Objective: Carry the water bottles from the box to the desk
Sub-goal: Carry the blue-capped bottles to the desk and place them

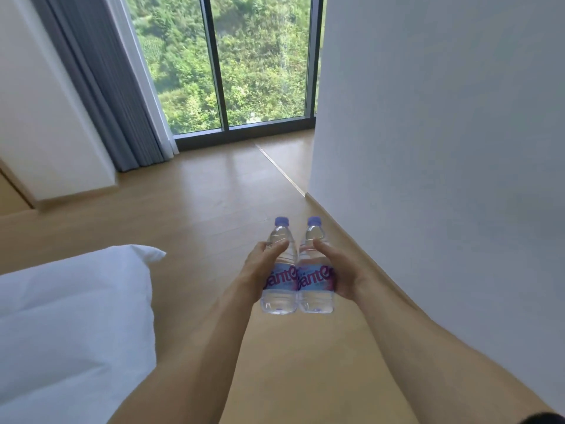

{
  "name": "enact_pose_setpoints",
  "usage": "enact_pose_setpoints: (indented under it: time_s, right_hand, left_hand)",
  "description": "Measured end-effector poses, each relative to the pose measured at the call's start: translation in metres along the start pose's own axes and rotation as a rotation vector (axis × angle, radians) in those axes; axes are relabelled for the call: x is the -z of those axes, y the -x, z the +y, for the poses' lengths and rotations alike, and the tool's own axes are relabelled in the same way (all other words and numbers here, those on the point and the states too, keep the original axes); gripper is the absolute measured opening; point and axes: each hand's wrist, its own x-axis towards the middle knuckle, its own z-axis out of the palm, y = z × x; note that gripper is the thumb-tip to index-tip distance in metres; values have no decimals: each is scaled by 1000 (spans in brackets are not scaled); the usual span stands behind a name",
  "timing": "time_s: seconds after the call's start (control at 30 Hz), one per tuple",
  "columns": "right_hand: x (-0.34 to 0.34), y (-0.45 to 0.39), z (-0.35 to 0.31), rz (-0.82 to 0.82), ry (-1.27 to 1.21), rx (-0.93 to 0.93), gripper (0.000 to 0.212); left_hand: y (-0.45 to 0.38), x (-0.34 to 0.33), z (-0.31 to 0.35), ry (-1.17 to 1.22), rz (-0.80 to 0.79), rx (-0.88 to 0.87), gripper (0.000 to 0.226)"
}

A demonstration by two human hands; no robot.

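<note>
Bright room, wood floor point(198, 194)

Big window point(232, 62) up top, grey curtain point(107, 96) upper left, white bedding point(67, 316) lower left, white wall point(443, 133) right.

At the centre of the frame your left hand point(262, 264) grips one clear water bottle point(279, 280) and your right hand point(342, 275) grips a second bottle point(315, 281), upright, sides touching, purple caps up. White bedding point(70, 316) fills the lower left; a window point(232, 62) with grey curtains point(113, 87) sits at the top, above wooden floor point(198, 194).
</note>
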Motion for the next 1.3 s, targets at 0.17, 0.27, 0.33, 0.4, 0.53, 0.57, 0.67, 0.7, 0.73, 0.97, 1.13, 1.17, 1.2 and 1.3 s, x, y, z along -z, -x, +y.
enact_pose_setpoints:
  time_s: [0.17, 0.27, 0.33, 0.4, 0.53, 0.57, 0.67, 0.7, 0.73, 0.97, 1.13, 1.17, 1.2, 1.3]
  right_hand:
    - [-16, -69, -9, -111, 47, -59, 77]
    - [-18, -117, -19, -178, 57, -93, 84]
    - [-19, -150, -30, -215, 70, -108, 84]
    - [-19, -179, -46, -254, 81, -124, 78]
    - [-18, -227, -87, -377, 101, -146, 54]
    - [-18, -238, -97, -402, 106, -147, 51]
    - [-18, -273, -122, -452, 122, -169, 52]
    - [-19, -284, -128, -466, 125, -191, 52]
    - [-20, -295, -133, -480, 125, -215, 51]
    - [-41, -365, -146, -520, 146, -310, 55]
    - [-69, -418, -149, -589, 214, -313, 52]
    - [-75, -431, -149, -580, 225, -310, 51]
    - [-85, -452, -150, -561, 237, -309, 50]
    - [-106, -486, -158, -518, 242, -329, 50]
  left_hand:
    - [-33, 33, 15, 37, 89, -34, 57]
    - [-61, 46, 26, 55, 170, -46, 54]
    - [-81, 51, 36, 66, 213, -58, 48]
    - [-102, 53, 49, 85, 255, -70, 38]
    - [-141, 51, 81, 112, 337, -82, 32]
    - [-152, 51, 88, 109, 362, -85, 33]
    - [-181, 56, 106, 134, 408, -78, 39]
    - [-190, 58, 111, 145, 424, -73, 40]
    - [-198, 61, 115, 155, 442, -71, 41]
    - [-240, 94, 140, 192, 548, -96, 34]
    - [-279, 133, 153, 211, 564, -128, 34]
    - [-288, 143, 155, 217, 565, -131, 36]
    - [-303, 158, 160, 230, 571, -131, 39]
    - [-328, 187, 172, 257, 556, -129, 49]
